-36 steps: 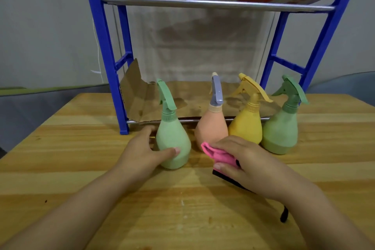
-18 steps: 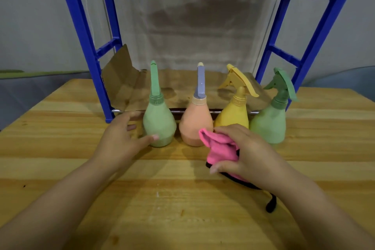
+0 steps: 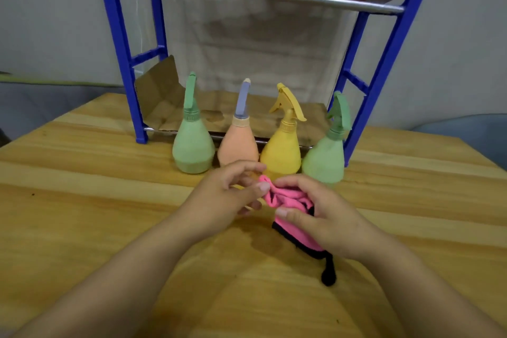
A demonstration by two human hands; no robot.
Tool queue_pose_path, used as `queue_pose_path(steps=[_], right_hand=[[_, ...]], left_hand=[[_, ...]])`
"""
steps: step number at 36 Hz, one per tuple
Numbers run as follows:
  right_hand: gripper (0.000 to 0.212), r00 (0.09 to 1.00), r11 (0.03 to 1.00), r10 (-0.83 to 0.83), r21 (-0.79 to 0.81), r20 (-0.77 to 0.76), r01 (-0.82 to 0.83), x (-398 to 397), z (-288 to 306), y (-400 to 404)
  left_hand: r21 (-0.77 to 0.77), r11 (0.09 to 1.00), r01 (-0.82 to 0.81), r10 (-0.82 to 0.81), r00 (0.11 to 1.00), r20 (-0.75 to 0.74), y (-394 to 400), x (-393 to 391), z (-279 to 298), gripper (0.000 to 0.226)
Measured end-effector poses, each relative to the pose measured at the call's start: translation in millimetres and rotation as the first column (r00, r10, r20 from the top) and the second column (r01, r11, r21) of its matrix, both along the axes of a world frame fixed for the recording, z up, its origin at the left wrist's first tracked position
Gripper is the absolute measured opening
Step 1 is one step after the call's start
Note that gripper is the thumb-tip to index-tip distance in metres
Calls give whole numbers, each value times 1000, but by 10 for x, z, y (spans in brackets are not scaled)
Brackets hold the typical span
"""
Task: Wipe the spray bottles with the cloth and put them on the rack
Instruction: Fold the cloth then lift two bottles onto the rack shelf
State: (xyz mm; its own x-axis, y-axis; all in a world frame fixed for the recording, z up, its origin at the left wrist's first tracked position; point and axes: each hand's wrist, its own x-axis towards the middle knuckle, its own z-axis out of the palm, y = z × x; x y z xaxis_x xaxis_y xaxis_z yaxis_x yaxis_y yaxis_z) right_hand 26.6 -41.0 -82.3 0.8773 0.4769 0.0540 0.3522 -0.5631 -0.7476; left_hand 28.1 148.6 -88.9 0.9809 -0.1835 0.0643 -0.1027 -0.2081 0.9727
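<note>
Right hand (image 3: 326, 223) fingers grip the bunched pink cloth (image 3: 288, 200) above the tabletop (image 3: 82, 200); left hand (image 3: 225, 195) fingers pinch its near tip. Just beyond both stand four upright spray bottles (image 3: 238, 143), the orange one nearest the left, in front of the rack (image 3: 129, 71)

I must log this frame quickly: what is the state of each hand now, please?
Left hand: closed, pinching a corner of the pink cloth.
Right hand: closed, gripping the same pink cloth.
</note>
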Motion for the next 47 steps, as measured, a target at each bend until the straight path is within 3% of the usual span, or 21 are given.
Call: queue_pose_path(steps=[4,13,21,27,33,35,39,44,47], right_hand=[[32,998,999,29,23,-51,-28,-95,-31,-228],[21,995,999,-20,28,96,17,-174,112,-618],[41,972,988,56,-153,228,-21,-159,282,-818],[20,912,960,67,-276,405,52,-99,377,-909],[17,900,893,114,-439,421,93,-36,510,-953],[18,878,882,76,-443,472,161,34,512,-982],[23,777,912,-34,-299,629,282,166,535,-1027],[19,862,922,48,-355,505,156,160,694,-1124],[20,838,931,-20,-295,545,215,193,727,-1175]], left_hand=[[26,999,-28,26,997,68,-209,-96,-10,14],[-71,991,-112,116,991,60,-546,-216,136,24],[89,984,-157,139,975,176,-835,-182,353,35],[151,975,-164,128,966,223,-996,-162,563,36],[257,948,-190,102,941,322,-1044,-108,677,33],[331,916,-228,97,925,368,-1038,-79,692,28],[504,811,-298,-33,836,548,-1045,-36,752,7],[663,647,-377,-202,754,626,-1030,118,783,22],[688,617,-382,-224,753,619,-1041,187,783,19]])
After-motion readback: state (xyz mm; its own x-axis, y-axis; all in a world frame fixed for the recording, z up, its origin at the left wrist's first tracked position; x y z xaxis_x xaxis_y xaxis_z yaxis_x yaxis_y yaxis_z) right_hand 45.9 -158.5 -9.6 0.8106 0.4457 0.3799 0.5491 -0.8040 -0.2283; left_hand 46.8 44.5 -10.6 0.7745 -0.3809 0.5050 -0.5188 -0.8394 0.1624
